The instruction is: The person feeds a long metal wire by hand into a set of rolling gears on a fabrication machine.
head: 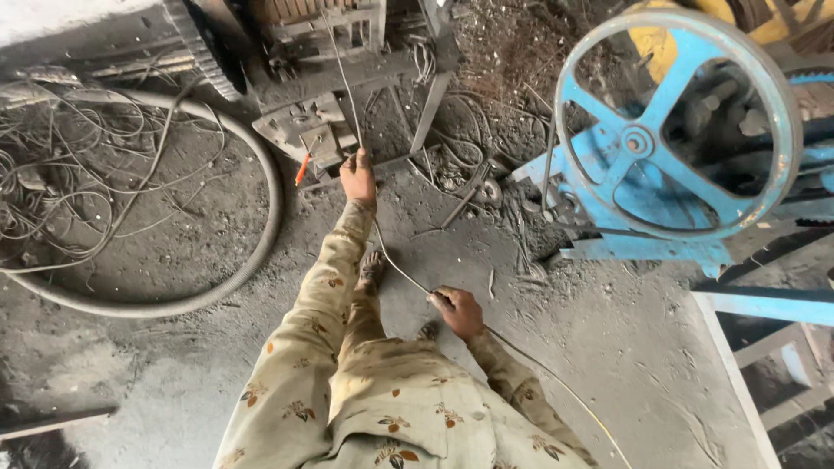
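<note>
a blue spoked flywheel [678, 130] stood at right; a thick grey hose [261, 234] curved over the dusty floor [174, 373] beside tangled scrap wire [78, 174].

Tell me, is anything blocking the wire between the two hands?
Nothing visible does. The wire runs free from the left hand to the right hand, passing above a foot on the dusty floor.

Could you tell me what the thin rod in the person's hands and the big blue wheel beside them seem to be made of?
The thin rod, gripped by the left hand and right hand, looks like bare steel wire: grey, dull, bending gently along its length. The blue wheel appears to be cast metal under chipped blue paint, with thick spokes and a worn pale rim.
</note>
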